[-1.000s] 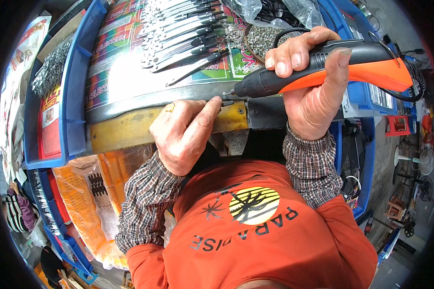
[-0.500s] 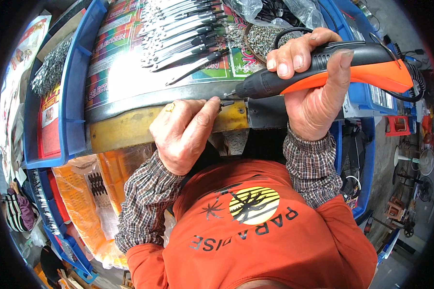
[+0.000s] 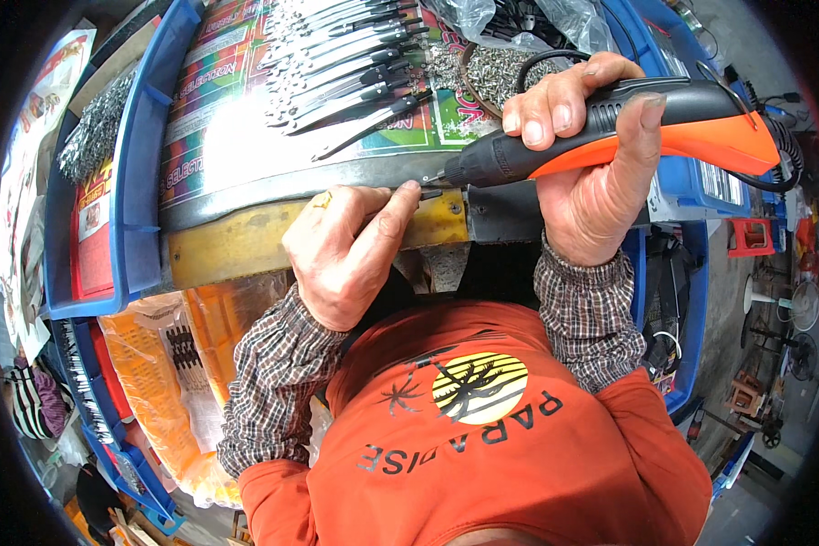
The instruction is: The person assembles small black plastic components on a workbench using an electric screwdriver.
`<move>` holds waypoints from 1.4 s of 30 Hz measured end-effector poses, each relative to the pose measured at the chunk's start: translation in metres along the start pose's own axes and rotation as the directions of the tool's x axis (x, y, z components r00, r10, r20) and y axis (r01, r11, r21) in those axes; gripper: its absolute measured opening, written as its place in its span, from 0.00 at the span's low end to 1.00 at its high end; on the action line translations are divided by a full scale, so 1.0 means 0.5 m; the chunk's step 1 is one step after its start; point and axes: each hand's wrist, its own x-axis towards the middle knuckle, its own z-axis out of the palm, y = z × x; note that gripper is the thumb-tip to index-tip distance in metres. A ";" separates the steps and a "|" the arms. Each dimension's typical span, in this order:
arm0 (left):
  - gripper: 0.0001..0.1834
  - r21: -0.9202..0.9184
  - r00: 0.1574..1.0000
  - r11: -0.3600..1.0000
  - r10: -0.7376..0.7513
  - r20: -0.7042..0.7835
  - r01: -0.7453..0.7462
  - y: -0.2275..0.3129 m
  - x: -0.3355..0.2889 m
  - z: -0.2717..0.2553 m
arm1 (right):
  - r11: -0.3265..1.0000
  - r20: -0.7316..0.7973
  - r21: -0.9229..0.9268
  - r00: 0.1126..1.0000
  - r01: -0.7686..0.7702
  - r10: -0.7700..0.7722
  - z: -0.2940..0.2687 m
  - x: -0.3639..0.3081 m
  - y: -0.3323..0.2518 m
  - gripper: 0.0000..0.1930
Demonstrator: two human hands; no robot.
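My right hand (image 3: pixel 591 205) is wrapped round an orange-and-black electric screwdriver (image 3: pixel 701 141), its nose pointing left. The screwdriver's tip reaches the bench edge just above my left fingertips. With thumb and forefinger, my left hand (image 3: pixel 346 259) pinches a small slim dark piece (image 3: pixel 431 194) against the edge; most of it is hidden by the fingers. Beyond the hands, several slim black-and-silver metal pieces (image 3: pixel 364 91) lie in a row on a printed sheet (image 3: pixel 205 118). A heap of small screws (image 3: pixel 510 77) sits behind the screwdriver's nose.
A yellow strip (image 3: pixel 237 250) runs along the bench's front edge. Left stands a blue bin (image 3: pixel 141 200) with thin metal parts (image 3: pixel 100 136). A clear plastic bag (image 3: pixel 578 23) holds dark parts at the back. Orange items in plastic wrap (image 3: pixel 155 382) lie below the bench, left.
My left fingertips have shifted very slightly at the bench edge. The right hand and the screwdriver have hardly moved.
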 end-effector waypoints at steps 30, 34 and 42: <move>0.16 0.000 0.998 0.999 0.046 -0.052 -0.046 -0.002 -0.004 0.005 | 0.999 -0.036 0.020 0.999 -0.027 0.027 0.005 -0.006 0.000 0.21; 0.17 0.023 0.999 0.999 0.042 -0.012 -0.042 0.000 -0.002 0.002 | 1.000 -0.030 0.018 0.999 -0.024 0.025 0.004 -0.006 0.000 0.21; 0.17 0.059 0.999 0.998 0.036 0.031 -0.037 0.000 0.003 0.005 | 0.999 -0.017 0.047 1.000 -0.015 0.015 0.006 -0.006 0.000 0.21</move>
